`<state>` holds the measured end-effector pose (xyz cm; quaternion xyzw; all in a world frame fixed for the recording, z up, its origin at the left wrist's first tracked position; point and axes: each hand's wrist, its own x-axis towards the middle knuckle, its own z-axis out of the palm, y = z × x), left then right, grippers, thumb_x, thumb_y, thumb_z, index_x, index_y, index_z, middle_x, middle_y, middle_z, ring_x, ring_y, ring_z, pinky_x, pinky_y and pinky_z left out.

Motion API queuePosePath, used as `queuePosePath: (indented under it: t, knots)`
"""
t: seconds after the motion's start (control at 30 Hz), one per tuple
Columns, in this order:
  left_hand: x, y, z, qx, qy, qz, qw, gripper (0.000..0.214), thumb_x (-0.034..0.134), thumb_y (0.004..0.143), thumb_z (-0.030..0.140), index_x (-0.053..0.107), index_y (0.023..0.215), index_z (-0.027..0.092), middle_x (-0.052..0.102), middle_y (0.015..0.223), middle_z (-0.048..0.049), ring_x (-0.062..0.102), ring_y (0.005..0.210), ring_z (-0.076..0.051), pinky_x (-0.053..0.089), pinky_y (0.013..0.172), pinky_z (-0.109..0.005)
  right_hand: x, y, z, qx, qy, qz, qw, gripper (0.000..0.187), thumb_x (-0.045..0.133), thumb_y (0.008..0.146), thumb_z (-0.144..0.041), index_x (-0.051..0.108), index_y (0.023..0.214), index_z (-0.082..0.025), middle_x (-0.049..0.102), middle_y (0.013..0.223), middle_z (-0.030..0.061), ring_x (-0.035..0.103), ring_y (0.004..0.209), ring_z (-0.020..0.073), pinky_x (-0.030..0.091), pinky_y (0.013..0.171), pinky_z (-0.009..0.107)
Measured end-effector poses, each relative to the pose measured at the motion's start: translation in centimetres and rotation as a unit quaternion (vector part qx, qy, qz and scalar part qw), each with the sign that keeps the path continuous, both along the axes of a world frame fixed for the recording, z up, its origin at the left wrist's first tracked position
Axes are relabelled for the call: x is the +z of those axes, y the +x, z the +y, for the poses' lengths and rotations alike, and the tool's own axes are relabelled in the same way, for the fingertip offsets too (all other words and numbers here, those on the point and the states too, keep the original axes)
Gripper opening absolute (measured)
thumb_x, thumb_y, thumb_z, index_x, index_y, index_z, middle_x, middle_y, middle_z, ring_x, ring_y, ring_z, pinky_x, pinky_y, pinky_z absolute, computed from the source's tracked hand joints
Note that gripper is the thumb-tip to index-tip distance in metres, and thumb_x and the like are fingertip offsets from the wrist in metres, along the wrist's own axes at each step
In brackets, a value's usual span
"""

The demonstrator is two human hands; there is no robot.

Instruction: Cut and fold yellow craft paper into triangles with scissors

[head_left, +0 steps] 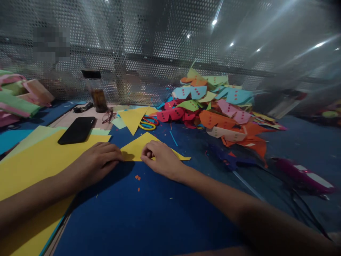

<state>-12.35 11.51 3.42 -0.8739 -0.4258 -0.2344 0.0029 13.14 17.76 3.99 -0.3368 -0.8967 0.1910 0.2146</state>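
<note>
A yellow sheet of paper, folded to a wide triangle, lies flat on the blue table with its straight edge towards me. My left hand is closed, its fingertips at the paper's left corner. Over the middle of the same paper rests my right hand, fingers curled, thumb and fingers at the near edge; what is under them is hidden. Just beyond are scissors with red and yellow handles, partly covered by another yellow paper piece.
Yellow sheets lie at left under a black phone. A bottle stands behind. Cut, coloured paper shapes are heaped at back right. A blue glue gun and a magenta tool with cords lie at right.
</note>
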Motion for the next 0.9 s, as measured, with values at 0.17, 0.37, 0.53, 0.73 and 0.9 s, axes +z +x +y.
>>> queuePosePath:
  t: [0.17, 0.37, 0.53, 0.73, 0.9]
  knots:
    - [0.0, 0.0, 0.2, 0.032, -0.051, -0.064, 0.996, 0.021, 0.052, 0.096, 0.029, 0.072, 0.092, 0.022, 0.071, 0.095, -0.0049, 0.066, 0.09, -0.019, 0.052, 0.08, -0.03, -0.2, -0.1, 0.1, -0.003, 0.009, 0.004, 1.0, 0.005, 0.061, 0.088, -0.02, 0.063, 0.083, -0.019, 0.064, 0.085, 0.0018, 0.054, 0.082, 0.0154, 0.04, 0.08, 0.029]
    - [0.5, 0.9, 0.0, 0.077, -0.078, -0.092, 0.99, 0.019, 0.057, 0.094, 0.035, 0.067, 0.085, 0.021, 0.067, 0.093, -0.0044, 0.063, 0.086, -0.019, 0.051, 0.078, -0.031, -0.2, -0.1, 0.0, -0.006, 0.005, -0.005, 1.0, 0.004, 0.059, 0.087, -0.021, 0.062, 0.085, -0.019, 0.065, 0.089, 0.0025, 0.054, 0.083, 0.0159, 0.038, 0.078, 0.03]
    - [0.6, 1.7, -0.1, 0.099, -0.072, -0.098, 0.988, 0.024, 0.055, 0.094, 0.035, 0.062, 0.077, 0.02, 0.065, 0.088, -0.004, 0.062, 0.084, -0.02, 0.051, 0.076, -0.033, -0.1, -0.1, 0.0, -0.01, 0.003, -0.013, 1.0, 0.005, 0.058, 0.088, -0.022, 0.062, 0.085, -0.02, 0.065, 0.09, 0.0035, 0.055, 0.084, 0.0169, 0.038, 0.078, 0.03]
    - [0.1, 1.8, -0.2, 0.127, -0.053, -0.07, 0.988, 0.017, 0.055, 0.091, 0.03, 0.06, 0.077, 0.021, 0.066, 0.091, -0.0043, 0.059, 0.09, -0.023, 0.048, 0.082, -0.038, 0.1, -0.2, -0.1, -0.009, 0.001, -0.019, 1.0, 0.007, 0.058, 0.088, -0.022, 0.061, 0.083, -0.019, 0.065, 0.09, 0.0039, 0.054, 0.084, 0.0171, 0.038, 0.078, 0.031]
    - [0.1, 1.8, -0.2, 0.155, -0.025, -0.05, 0.986, 0.016, 0.056, 0.088, 0.03, 0.057, 0.074, 0.022, 0.068, 0.095, -0.0048, 0.056, 0.095, -0.025, 0.045, 0.089, -0.043, 0.0, -0.2, -0.1, -0.01, 0.007, -0.011, 1.0, 0.007, 0.058, 0.088, -0.021, 0.061, 0.082, -0.019, 0.065, 0.088, 0.0034, 0.054, 0.082, 0.0167, 0.038, 0.077, 0.031]
